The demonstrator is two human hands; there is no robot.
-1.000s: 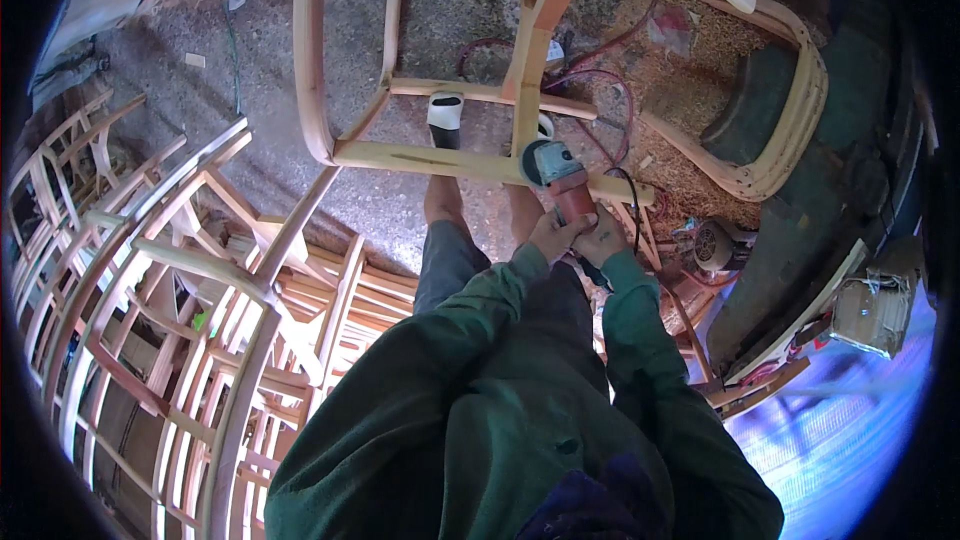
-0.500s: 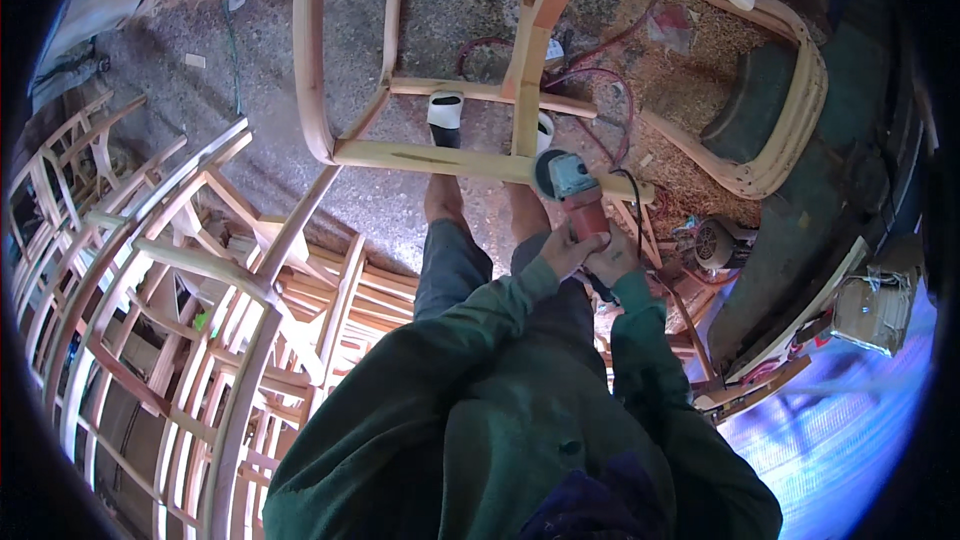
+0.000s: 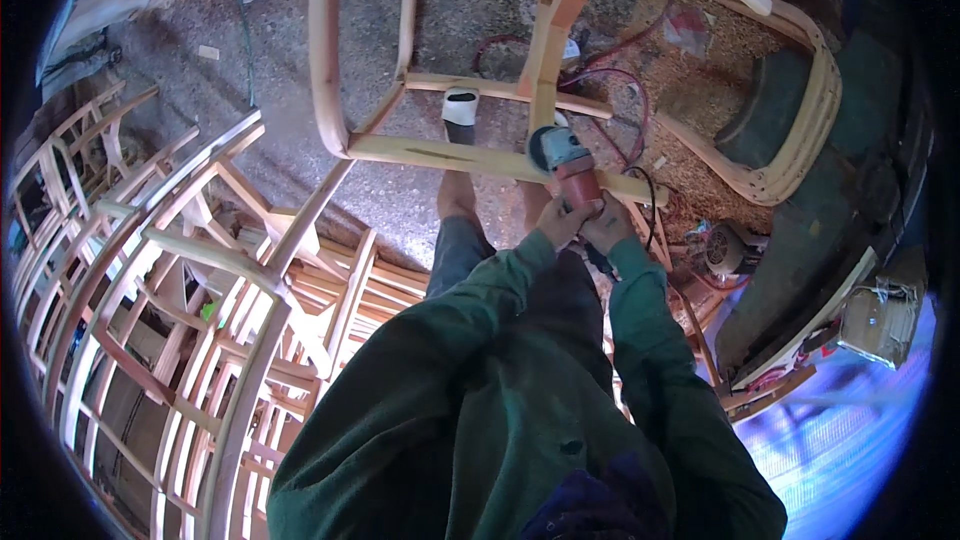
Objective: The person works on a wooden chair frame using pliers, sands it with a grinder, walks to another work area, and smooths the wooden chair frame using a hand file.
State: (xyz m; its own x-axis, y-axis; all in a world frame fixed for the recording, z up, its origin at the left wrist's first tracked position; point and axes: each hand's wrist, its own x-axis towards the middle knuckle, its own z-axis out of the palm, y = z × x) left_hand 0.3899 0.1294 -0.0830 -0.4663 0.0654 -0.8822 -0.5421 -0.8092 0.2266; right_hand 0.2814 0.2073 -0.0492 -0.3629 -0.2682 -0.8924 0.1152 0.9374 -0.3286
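A: Hands?
B: Your left hand is wrapped round the red body of the angle grinder. Your right hand is closed on its rear end, just beside the left.

A: Where's the grinder sitting?
B: Out in front of you, head pointing away, over the near rail of the pale wooden frame. Disc is on your left side of the head, by the upright that meets that rail. Can't tell if disc and wood touch.

A: Cord?
B: Black cord loops just right of your right hand.

A: Around you?
B: Stacked chair frames to your left. Right: sawdust on the floor, a red hose and a curved wooden frame. Cardboard box farther right.
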